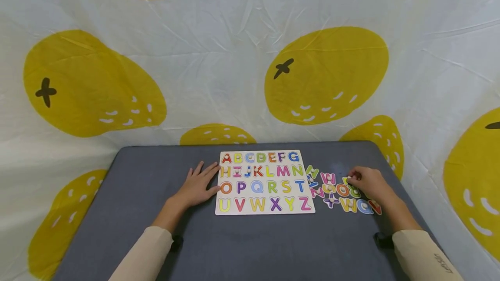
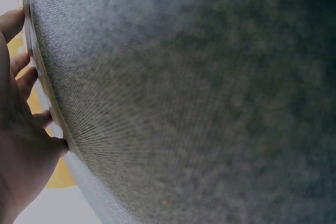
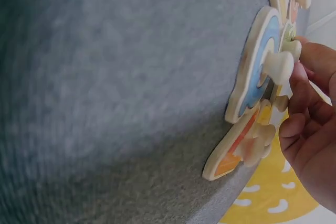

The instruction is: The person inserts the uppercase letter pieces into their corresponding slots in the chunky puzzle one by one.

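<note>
A white alphabet puzzle board (image 1: 265, 190) lies on the grey table, its letters in rows from A to Z. My left hand (image 1: 199, 187) rests flat with fingers spread at the board's left side, thumb and fingertip right at its edge. To the right of the board lies a cluster of knobbed letter pieces, among them a pink M (image 1: 328, 178), a yellow W (image 1: 348, 205) and a blue Q (image 3: 257, 72). Over the cluster's right side, my right hand (image 1: 369, 182) pinches the knob of a letter piece between thumb and finger. That piece is mostly hidden by the fingers.
The grey table (image 1: 254, 246) reaches back to a pale curtain (image 1: 218, 81) printed with big yellow fruit. A red-orange V piece (image 1: 375, 207) lies beneath the right wrist, beside the blue Q. A purple X piece (image 1: 331, 200) sits near the board's right edge.
</note>
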